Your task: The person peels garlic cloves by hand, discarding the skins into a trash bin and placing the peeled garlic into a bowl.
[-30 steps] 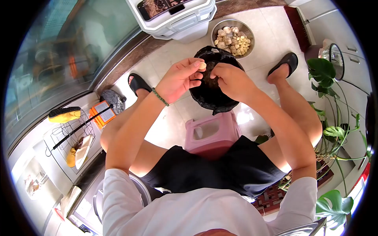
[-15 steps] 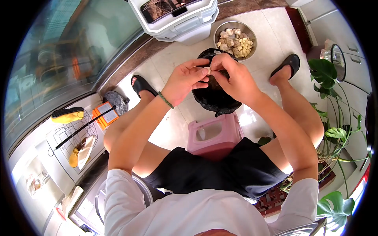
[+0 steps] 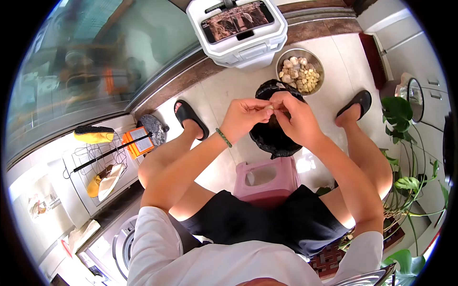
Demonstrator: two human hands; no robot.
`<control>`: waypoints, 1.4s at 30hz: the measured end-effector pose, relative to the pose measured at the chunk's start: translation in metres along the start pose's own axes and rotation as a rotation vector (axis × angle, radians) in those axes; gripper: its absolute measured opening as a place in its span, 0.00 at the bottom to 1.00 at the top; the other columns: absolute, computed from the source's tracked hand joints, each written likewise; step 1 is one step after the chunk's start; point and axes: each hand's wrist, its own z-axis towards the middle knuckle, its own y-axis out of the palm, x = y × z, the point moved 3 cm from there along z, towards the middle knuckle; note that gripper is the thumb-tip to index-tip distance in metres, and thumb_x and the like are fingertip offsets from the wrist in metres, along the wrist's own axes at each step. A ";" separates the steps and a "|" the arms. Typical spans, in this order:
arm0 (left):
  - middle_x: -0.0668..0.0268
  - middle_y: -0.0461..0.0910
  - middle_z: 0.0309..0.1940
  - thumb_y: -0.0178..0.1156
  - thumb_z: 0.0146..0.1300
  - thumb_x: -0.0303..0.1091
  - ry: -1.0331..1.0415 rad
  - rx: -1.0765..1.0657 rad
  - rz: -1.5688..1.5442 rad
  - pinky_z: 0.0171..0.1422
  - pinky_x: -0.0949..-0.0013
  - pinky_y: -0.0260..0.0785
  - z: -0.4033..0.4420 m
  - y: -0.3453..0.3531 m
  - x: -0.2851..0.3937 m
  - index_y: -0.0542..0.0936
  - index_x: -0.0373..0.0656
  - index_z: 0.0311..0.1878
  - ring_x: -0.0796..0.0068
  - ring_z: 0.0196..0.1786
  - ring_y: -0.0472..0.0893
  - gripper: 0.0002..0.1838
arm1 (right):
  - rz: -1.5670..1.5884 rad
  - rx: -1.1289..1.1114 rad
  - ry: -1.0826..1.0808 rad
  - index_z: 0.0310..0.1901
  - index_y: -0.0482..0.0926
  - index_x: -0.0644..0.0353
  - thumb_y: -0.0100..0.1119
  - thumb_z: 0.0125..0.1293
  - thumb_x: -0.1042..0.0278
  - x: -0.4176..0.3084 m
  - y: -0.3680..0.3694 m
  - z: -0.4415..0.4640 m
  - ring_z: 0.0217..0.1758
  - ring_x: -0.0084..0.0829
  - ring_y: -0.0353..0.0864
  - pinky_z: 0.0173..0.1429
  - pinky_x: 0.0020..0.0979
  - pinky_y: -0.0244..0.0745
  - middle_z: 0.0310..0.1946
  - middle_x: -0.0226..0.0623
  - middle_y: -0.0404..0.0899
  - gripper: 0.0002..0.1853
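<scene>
Over a bin lined with a black bag (image 3: 274, 145), my left hand (image 3: 245, 118) and my right hand (image 3: 298, 119) meet fingertip to fingertip. Both pinch a small pale garlic clove (image 3: 270, 107), mostly covered by the fingers. Just beyond the bin, a metal bowl (image 3: 320, 66) rests on the floor. Whole garlic bulbs (image 3: 294, 64) fill its left part, and peeled cloves (image 3: 310, 80) lie on its right. A green bead bracelet circles my left wrist.
A phone (image 3: 238, 21) lies on a white-grey container (image 3: 253, 50) at the top. The pink stool (image 3: 243, 183) stands between my legs. Leafy plants (image 3: 398, 114) grow at the right. A wire rack (image 3: 90, 155) with shoes is at the left, near a sliding glass door.
The whole view has shifted, so the scene sits lower and to the right, with more of the phone showing. Both hands keep their pinch on the clove, with small finger movements.
</scene>
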 end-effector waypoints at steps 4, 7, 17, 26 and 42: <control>0.63 0.84 0.41 0.64 0.65 0.26 -0.012 0.000 -0.036 0.48 0.75 0.78 -0.001 0.000 0.000 0.82 0.31 0.51 0.80 0.41 0.82 0.13 | -0.010 -0.008 -0.017 0.49 0.71 0.59 0.53 0.62 0.86 0.004 0.003 -0.002 0.36 0.42 0.81 0.41 0.34 0.76 0.33 0.40 0.78 0.15; 0.64 0.84 0.41 0.64 0.65 0.28 -0.019 -0.007 -0.014 0.48 0.75 0.78 -0.002 0.000 0.002 0.82 0.31 0.51 0.80 0.40 0.82 0.14 | 0.014 -0.021 0.014 0.50 0.70 0.59 0.52 0.63 0.85 0.004 0.004 -0.002 0.36 0.42 0.80 0.41 0.35 0.75 0.34 0.40 0.77 0.15; 0.72 0.82 0.43 0.59 0.71 0.42 -0.256 -0.121 -0.239 0.51 0.73 0.74 0.001 0.000 -0.003 0.79 0.43 0.56 0.82 0.44 0.79 0.17 | -0.054 -0.011 -0.052 0.49 0.64 0.61 0.51 0.66 0.83 0.001 0.004 -0.001 0.36 0.45 0.77 0.40 0.37 0.73 0.34 0.43 0.72 0.13; 0.77 0.81 0.41 0.57 0.72 0.45 -0.251 -0.123 -0.410 0.50 0.75 0.73 0.005 -0.003 -0.004 0.79 0.48 0.53 0.85 0.44 0.79 0.14 | -0.039 -0.029 0.001 0.47 0.63 0.62 0.51 0.65 0.83 0.003 0.006 -0.005 0.37 0.47 0.80 0.41 0.39 0.74 0.35 0.45 0.75 0.11; 0.78 0.78 0.39 0.56 0.72 0.48 -0.232 -0.056 -0.223 0.46 0.77 0.69 0.008 -0.008 -0.006 0.80 0.49 0.53 0.87 0.39 0.75 0.16 | -0.067 -0.064 0.104 0.43 0.74 0.61 0.57 0.55 0.82 0.000 -0.001 -0.008 0.29 0.36 0.77 0.33 0.33 0.72 0.30 0.39 0.74 0.13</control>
